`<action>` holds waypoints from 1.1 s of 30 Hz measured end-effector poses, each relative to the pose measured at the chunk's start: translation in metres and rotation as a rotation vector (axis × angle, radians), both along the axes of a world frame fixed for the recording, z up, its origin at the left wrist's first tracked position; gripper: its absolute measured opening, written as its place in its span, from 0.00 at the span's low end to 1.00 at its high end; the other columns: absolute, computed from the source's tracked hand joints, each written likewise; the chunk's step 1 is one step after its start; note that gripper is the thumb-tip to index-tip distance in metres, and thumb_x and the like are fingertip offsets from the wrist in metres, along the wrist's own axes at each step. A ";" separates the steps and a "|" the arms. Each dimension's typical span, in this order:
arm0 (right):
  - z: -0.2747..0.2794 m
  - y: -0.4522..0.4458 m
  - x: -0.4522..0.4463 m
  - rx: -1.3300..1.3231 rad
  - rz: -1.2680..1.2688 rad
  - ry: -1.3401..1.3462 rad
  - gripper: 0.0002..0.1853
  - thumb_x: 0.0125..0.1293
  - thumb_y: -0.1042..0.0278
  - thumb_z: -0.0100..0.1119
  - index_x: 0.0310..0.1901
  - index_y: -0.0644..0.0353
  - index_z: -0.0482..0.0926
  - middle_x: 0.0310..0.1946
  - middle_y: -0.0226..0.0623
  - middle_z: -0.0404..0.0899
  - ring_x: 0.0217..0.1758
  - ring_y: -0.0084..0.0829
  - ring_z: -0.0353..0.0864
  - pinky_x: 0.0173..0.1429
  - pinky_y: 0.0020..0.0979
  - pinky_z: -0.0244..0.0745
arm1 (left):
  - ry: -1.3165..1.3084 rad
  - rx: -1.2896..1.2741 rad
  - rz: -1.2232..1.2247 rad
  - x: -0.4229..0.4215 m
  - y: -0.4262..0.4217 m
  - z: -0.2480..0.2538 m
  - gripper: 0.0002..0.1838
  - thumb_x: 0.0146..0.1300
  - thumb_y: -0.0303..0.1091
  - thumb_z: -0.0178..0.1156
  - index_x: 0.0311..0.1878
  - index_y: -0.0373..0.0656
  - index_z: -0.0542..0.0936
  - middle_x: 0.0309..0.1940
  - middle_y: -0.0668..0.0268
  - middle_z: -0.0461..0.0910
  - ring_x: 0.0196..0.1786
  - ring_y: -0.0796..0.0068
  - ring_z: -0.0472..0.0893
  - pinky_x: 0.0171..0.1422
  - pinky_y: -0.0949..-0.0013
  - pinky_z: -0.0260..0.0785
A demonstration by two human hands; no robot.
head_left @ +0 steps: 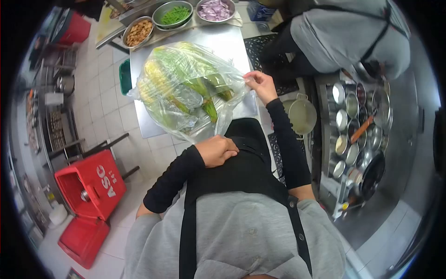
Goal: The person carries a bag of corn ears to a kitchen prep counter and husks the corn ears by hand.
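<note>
In the head view, the right hand pinches the right edge of a clear plastic bag between thumb and fingers. The left hand is curled at the bag's near edge; I cannot tell whether it grips the plastic. The bag, with green and yellowish vegetables inside, lies on the counter, near three bowls at the far end.
</note>
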State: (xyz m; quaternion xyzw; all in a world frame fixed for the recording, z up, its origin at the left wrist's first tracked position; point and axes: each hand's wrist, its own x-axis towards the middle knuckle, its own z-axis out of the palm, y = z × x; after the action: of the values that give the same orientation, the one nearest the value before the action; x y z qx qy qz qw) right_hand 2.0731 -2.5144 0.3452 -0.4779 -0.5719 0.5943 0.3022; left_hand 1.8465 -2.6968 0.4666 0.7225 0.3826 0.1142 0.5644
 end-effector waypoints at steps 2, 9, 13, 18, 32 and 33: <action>0.005 0.013 0.005 0.069 0.100 0.055 0.11 0.66 0.73 0.68 0.49 0.61 0.87 0.43 0.30 0.86 0.47 0.20 0.82 0.49 0.24 0.78 | 0.009 -0.059 0.105 0.020 0.000 -0.019 0.13 0.73 0.32 0.61 0.51 0.33 0.86 0.47 0.50 0.87 0.51 0.49 0.86 0.60 0.57 0.77; 0.006 0.052 0.093 -0.246 0.346 0.066 0.08 0.71 0.69 0.65 0.45 0.64 0.84 0.32 0.31 0.84 0.37 0.21 0.82 0.42 0.27 0.78 | 0.067 -0.152 0.423 0.078 0.013 -0.071 0.12 0.73 0.31 0.60 0.51 0.35 0.87 0.49 0.52 0.87 0.52 0.49 0.86 0.60 0.57 0.77; -0.007 0.033 0.186 -0.211 0.755 -0.349 0.08 0.73 0.72 0.57 0.37 0.67 0.81 0.24 0.30 0.81 0.27 0.19 0.80 0.34 0.27 0.76 | 0.075 -0.093 0.505 0.109 0.020 -0.093 0.10 0.71 0.30 0.61 0.48 0.37 0.87 0.47 0.53 0.86 0.49 0.50 0.86 0.57 0.56 0.77; 0.045 0.009 0.242 -0.547 0.756 -0.387 0.02 0.71 0.80 0.59 0.41 0.66 0.81 0.37 0.30 0.84 0.39 0.19 0.82 0.46 0.25 0.78 | 0.101 -0.148 0.585 0.123 0.026 -0.081 0.07 0.66 0.25 0.63 0.44 0.36 0.87 0.44 0.54 0.85 0.46 0.52 0.86 0.50 0.57 0.78; 0.034 -0.034 0.335 -0.790 0.574 -0.254 0.15 0.60 0.90 0.57 0.47 0.65 0.83 0.41 0.29 0.86 0.43 0.22 0.85 0.47 0.27 0.81 | 0.010 -0.368 0.800 0.126 -0.044 -0.060 0.13 0.64 0.18 0.60 0.51 0.34 0.84 0.43 0.56 0.88 0.48 0.67 0.87 0.58 0.67 0.79; 0.031 -0.034 0.336 -0.798 0.575 -0.235 0.15 0.60 0.90 0.58 0.46 0.65 0.83 0.42 0.29 0.86 0.44 0.22 0.85 0.48 0.26 0.81 | 0.031 -0.358 0.788 0.126 -0.045 -0.057 0.13 0.64 0.18 0.60 0.51 0.34 0.84 0.43 0.56 0.88 0.48 0.66 0.87 0.58 0.68 0.79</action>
State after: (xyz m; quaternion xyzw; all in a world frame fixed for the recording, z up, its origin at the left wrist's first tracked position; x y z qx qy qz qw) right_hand 2.4092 -2.5486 0.3763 -0.4430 -0.4388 0.7679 -0.1466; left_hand 1.9727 -2.7415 0.4091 0.4133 0.6514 0.2421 0.5884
